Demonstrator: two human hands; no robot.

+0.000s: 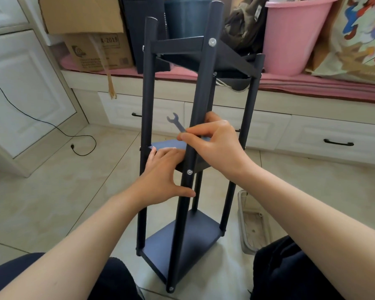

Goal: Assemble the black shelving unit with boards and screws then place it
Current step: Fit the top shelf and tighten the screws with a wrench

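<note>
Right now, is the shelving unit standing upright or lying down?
Upright. The shelving unit stands on the floor with its four posts vertical, the bottom board lowest, and the left hand resting on the middle board.

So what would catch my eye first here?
The tall black shelving unit standing on the tiled floor at centre. The right hand pinches a small wrench beside its front post, while the left hand rests on the middle board. Behind, a pink bucket sits upper right.

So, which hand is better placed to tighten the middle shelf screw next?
The right hand: it already pinches the wrench, just above that screw. The left hand lies flat on the middle shelf, steadying it.
</note>
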